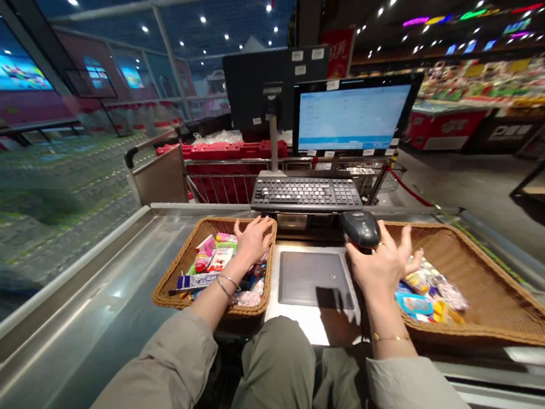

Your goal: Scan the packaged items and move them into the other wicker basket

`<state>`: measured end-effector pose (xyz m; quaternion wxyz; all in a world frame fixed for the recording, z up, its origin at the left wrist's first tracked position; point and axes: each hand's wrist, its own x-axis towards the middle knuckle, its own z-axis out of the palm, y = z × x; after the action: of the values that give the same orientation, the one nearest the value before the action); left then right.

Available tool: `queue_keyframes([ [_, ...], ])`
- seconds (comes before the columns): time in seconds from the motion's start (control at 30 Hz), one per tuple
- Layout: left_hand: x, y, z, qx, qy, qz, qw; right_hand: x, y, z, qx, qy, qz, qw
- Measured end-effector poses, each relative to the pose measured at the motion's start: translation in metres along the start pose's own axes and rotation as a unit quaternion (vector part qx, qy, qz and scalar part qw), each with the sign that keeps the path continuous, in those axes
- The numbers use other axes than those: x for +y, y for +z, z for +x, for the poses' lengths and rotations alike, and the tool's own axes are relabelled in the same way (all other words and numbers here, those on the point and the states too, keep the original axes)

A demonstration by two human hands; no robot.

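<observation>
My left hand (254,236) is over the right side of a small wicker basket (163,287), its fingertips at the rim and the thumb spread away. Inside that basket lie packaged sweets, among them a white and red packet (221,259) and a blue packet (198,280). My right hand (382,263) is at a black barcode scanner (362,230), thumb and forefinger on either side of it and the other fingers spread. The scanner's lower part is hidden. Below the right hand, a larger wicker basket (502,271) holds a blue packet (412,304) and other small packages.
Between the baskets is a grey flat plate (313,279) set in the counter. A black keyboard (307,193) and a lit monitor (353,117) stand ahead. The metal counter (115,286) extends left. Behind the keyboard is a metal trolley (221,183) with red items.
</observation>
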<state>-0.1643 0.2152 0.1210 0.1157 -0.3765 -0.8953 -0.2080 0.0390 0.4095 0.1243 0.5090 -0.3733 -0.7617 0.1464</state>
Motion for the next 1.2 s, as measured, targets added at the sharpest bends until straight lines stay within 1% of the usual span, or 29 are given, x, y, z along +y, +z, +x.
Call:
queue_keyframes([
  [0.13, -0.04, -0.009, -0.003, -0.039, -0.037, 0.046, 0.998, -0.01, 0.018, -0.011, -0.021, -0.025, 0.008, 0.999],
  [0.27, -0.074, -0.02, -0.008, -0.077, -0.047, 0.083, 0.992, -0.011, 0.028, -0.023, -0.038, -0.042, 0.006, 0.998],
  [0.43, -0.106, -0.035, -0.014, -0.174, -0.04, 0.142, 0.974, -0.004, 0.034, -0.031, -0.045, -0.034, -0.001, 0.998],
  [0.53, -0.118, -0.039, -0.019, -0.209, -0.024, 0.17, 0.963, -0.002, 0.036, -0.032, -0.047, -0.032, -0.003, 0.998],
  [0.73, -0.134, -0.037, -0.026, -0.262, 0.035, 0.246, 0.932, -0.003, 0.035, -0.033, -0.052, -0.03, -0.012, 0.998],
  [0.83, -0.137, -0.035, -0.027, -0.28, 0.049, 0.26, 0.923, -0.002, 0.034, -0.034, -0.055, -0.029, -0.018, 0.998],
  [0.93, -0.137, -0.03, -0.027, -0.289, 0.058, 0.256, 0.921, -0.001, 0.034, -0.034, -0.057, -0.031, -0.021, 0.998],
  [1.07, -0.134, -0.021, -0.026, -0.3, 0.079, 0.252, 0.917, 0.001, 0.034, -0.035, -0.054, -0.034, -0.02, 0.998],
  [1.2, -0.132, -0.01, -0.027, -0.279, 0.121, 0.235, 0.923, 0.004, 0.035, -0.035, -0.052, -0.035, -0.022, 0.998],
])
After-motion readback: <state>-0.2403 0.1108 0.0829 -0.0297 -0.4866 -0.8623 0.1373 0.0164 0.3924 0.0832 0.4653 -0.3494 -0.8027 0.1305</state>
